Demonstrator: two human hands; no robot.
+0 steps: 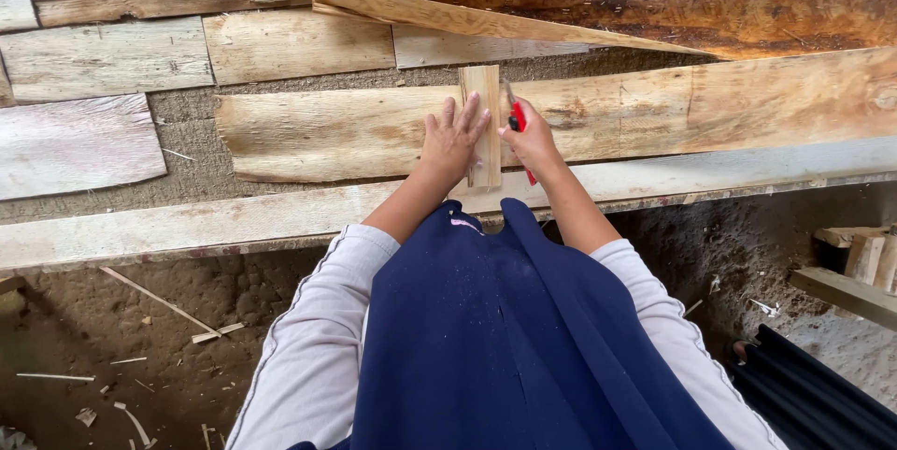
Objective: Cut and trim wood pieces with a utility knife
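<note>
My left hand point(453, 137) lies flat, fingers spread, on a narrow pale wooden strip point(484, 85) that stands crosswise on a long rough wooden slab point(327, 132). My right hand point(533, 137) is closed around a red-handled tool point(517, 116), held against the strip's right edge. The tool's tip touches the slab beside the strip; its lower end pokes out below my wrist. Both forearms reach forward over my dark blue clothing.
A long grey plank point(187, 226) runs along the front of the work area. More weathered boards point(103, 57) and a dark-stained slab point(654, 11) lie beyond. Dirt floor with wood splinters point(159, 305) is at lower left; timber pieces point(855, 272) at right.
</note>
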